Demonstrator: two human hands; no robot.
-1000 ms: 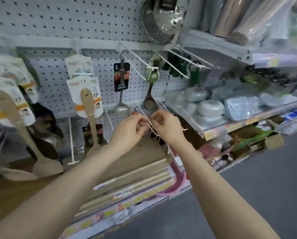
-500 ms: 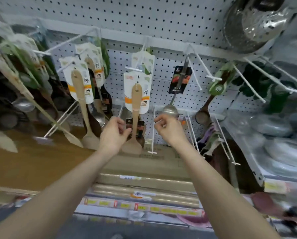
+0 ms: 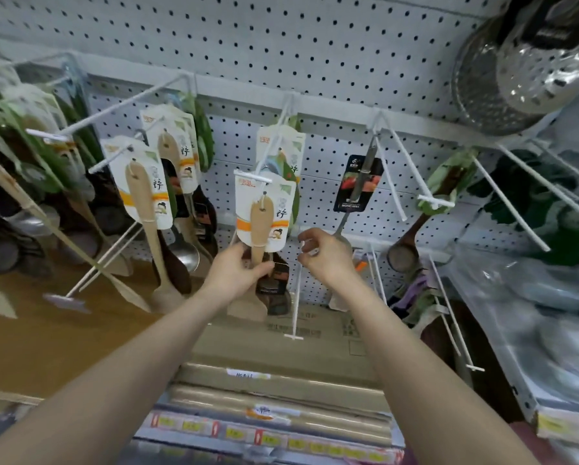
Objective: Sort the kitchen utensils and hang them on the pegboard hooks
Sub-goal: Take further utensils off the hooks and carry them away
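Note:
A wooden spatula [image 3: 260, 226] on a white and orange card hangs from a white hook [image 3: 274, 146] in the middle of the pegboard [image 3: 315, 45]. My left hand [image 3: 239, 275] grips the spatula's handle just under the card. The blade shows below my wrist. My right hand [image 3: 326, 258] is beside it to the right, fingers curled, pinching the top of a lower white hook [image 3: 295, 303] that slants down toward me. More carded wooden spatulas [image 3: 147, 209] hang to the left.
A steel ladle on a black card [image 3: 357, 182] and a dark wooden ladle [image 3: 412, 243] hang to the right. A perforated steel strainer [image 3: 523, 68] is at top right. Bare hooks [image 3: 513, 203] jut out. Cardboard boxes [image 3: 281, 357] lie on the shelf below; wrapped goods [image 3: 550, 313] sit on the right.
The view has swung left and up along the pegboard. Both hands left the wire hook at the right; my left hand has taken hold of the hanging spatula's handle.

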